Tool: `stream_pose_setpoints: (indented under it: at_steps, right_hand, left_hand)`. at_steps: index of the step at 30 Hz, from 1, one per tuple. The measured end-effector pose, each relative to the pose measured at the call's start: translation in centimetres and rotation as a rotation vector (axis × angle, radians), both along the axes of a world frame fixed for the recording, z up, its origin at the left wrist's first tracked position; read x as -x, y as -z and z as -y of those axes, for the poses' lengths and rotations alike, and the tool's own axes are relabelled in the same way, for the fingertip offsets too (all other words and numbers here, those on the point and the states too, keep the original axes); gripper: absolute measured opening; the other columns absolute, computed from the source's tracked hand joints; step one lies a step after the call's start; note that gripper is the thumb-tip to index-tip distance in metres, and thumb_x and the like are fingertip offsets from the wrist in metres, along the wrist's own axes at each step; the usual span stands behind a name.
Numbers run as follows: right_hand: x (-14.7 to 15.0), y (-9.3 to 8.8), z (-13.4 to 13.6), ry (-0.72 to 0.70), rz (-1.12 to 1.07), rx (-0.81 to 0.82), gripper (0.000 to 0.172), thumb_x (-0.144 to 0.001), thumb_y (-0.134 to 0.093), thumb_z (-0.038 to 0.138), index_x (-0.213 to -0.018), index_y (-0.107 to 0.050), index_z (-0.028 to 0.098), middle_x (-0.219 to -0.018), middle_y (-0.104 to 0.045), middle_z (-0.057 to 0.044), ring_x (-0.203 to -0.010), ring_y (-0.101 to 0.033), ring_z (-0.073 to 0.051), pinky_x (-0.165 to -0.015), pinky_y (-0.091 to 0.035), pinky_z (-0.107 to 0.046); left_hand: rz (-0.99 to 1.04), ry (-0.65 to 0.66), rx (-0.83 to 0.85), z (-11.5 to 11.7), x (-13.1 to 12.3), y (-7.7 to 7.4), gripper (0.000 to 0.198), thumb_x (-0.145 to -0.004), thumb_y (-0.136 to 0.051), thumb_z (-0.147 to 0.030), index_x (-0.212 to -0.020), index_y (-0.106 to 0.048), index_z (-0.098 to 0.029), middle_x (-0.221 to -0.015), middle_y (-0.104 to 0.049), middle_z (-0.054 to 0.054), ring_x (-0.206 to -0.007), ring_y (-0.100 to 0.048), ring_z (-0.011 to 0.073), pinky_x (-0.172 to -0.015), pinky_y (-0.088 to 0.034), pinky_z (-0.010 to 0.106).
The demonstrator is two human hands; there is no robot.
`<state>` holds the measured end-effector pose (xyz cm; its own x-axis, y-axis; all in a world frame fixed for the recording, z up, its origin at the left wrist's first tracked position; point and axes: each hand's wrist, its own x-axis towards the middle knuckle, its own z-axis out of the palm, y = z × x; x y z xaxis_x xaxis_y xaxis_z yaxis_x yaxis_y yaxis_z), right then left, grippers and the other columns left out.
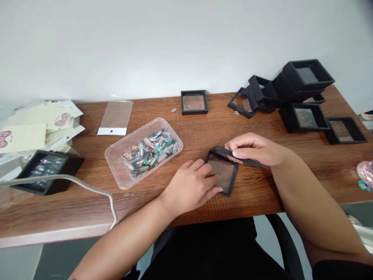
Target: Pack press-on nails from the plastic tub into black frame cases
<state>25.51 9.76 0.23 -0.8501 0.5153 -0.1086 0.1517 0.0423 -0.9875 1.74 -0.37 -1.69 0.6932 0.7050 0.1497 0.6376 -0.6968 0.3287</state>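
Though opened, not closed up: one black case [234, 177], in two halves, placed between left and right fingers.

Upper half [250, 161]: raised and tilted, pinched at the rim by the right hand [256, 147], thumb on top, other fingers curled behind. Lower half [232, 186]: flat on the desk [204, 132], beneath the tips of the left hand [189, 186], with film [229, 169] exposed just right of those tips. Left fingers half curled, slightly apart; at this angle, impossible to tell whether pressing on the film or merely poised over it.

Progress, by judgement: about midway with this case. Done: halves parted. Not done: halves laid flat together. No chip visible on the exposed film.

Direction: lower half nearly square, without marked long axis; set askew, one corner pointing bodyward, just right of the left thumb. Upper half seen almost edge-on; long line slanting from beyond the left fingertips down rightward, beneath the right thumb.

Also listed: left of the left fingers, tub [115, 155] with chips [159, 149]; farther left, cards [26, 134]; beyond the right fingers, rightward, stack [291, 85] of similar cases.
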Motion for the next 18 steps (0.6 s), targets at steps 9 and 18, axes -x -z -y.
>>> stream_pose_setpoints:
  at_steps: [9,18]
  right_hand:
    - [0.6,0.0,0.5,-0.063,-0.007,-0.014,0.04,-0.099,-0.054,0.042,-0.067,-0.046,0.019,-0.066,-0.039,0.004,-0.064,-0.036,-0.01,-0.062,-0.032,-0.027]
    - [0.5,-0.4,0.7,0.122,-0.014,-0.144,0.026,-0.097,-0.058,0.036,-0.078,-0.055,0.019,-0.075,-0.053,0.001,-0.069,-0.048,-0.012,-0.065,-0.039,-0.028]
  left_hand:
    - [0.051,0.19,-0.017,0.3,-0.2,1.3,0.039,-0.102,-0.048,-0.044,-0.131,-0.062,-0.022,-0.142,-0.059,0.004,-0.136,-0.049,0.0244,-0.115,-0.034,0.04]
    - [-0.077,0.058,-0.098,0.5,-0.5,1.9,0.049,-0.104,-0.042,-0.043,-0.146,-0.049,-0.019,-0.156,-0.044,0.01,-0.147,-0.038,0.0252,-0.121,-0.029,0.04]
